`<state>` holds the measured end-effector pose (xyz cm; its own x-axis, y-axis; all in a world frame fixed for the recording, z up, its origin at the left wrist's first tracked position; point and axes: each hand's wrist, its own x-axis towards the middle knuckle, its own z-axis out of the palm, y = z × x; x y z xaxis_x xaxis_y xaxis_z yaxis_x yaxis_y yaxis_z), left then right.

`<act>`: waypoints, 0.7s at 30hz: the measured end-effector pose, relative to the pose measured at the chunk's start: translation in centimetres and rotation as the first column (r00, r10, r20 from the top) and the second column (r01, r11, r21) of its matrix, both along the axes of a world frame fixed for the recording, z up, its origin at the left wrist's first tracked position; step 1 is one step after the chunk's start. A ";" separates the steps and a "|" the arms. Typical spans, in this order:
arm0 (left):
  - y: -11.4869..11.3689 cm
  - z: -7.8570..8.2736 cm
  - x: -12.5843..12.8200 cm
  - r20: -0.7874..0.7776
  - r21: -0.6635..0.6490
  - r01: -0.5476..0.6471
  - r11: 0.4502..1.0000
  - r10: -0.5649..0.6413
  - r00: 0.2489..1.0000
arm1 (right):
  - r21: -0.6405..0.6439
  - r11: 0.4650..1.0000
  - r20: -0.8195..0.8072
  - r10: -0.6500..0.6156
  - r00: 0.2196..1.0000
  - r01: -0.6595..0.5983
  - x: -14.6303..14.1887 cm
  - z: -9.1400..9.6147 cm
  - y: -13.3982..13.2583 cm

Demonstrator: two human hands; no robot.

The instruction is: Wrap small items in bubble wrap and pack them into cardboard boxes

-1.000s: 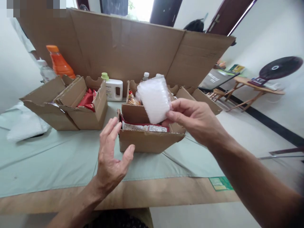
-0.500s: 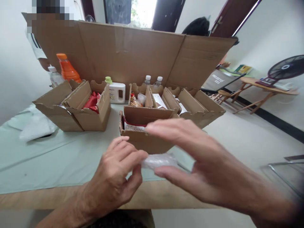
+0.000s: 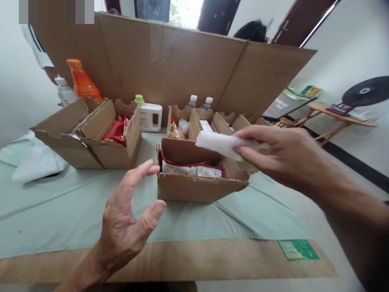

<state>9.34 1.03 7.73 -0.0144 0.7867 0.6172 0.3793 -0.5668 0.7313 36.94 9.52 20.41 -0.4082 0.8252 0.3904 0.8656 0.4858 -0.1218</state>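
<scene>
Wrap [image 3: 216,143], white: is hanging above the near box [image 3: 200,189]; seeming light, soft, likely slick, easily crushed, so wanting a gentle edge pinch. Right hand [image 3: 282,156]: is pinching its right end, thumb against fingers. Left hand [image 3: 123,221]: is gaping, holding nothing, hovering by the box's left end.

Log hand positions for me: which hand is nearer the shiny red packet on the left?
Left. The left hand is open, in front of the red packet and slightly right; the right hand is farther right, pinching a flat white plastic pad.
</scene>
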 end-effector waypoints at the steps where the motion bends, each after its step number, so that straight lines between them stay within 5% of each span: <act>1: 0.0 -0.7 -0.3 0.008 -0.049 -0.028 0.998 0.028 1.000 | 0.023 0.998 0.082 -0.056 0.995 0.055 -0.2 -0.4 1.4; 3: 0.0 -2.2 -0.6 -0.046 -0.105 -0.077 0.991 0.073 0.996 | -0.007 0.998 0.291 -0.054 0.955 0.059 -1.2 -1.8 3.7; 6: -0.1 -4.2 -0.7 -0.142 -0.104 -0.093 0.990 0.078 0.987 | -0.168 0.985 0.518 0.113 0.848 -0.028 -3.7 -3.9 5.9; 14: 0.0 -6.6 -1.6 -0.146 -0.208 -0.087 0.974 0.057 0.988 | -0.487 0.874 0.561 0.313 0.766 0.000 -6.8 -5.0 7.3; 18: 0.4 -6.4 -2.0 -0.160 -0.202 -0.082 0.976 0.049 0.986 | -0.456 0.888 0.599 0.261 0.757 0.054 -6.8 -4.6 7.5; 21: 0.4 -6.1 -2.3 -0.183 -0.202 -0.112 0.973 0.075 0.980 | -0.307 0.945 0.554 0.081 0.828 0.113 -4.8 -3.4 5.9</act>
<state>7.08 1.41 1.65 -0.0018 0.8992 0.4376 0.5547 -0.3632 0.7486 32.12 15.44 16.99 -0.4592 0.8704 -0.1777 0.8387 0.4907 0.2362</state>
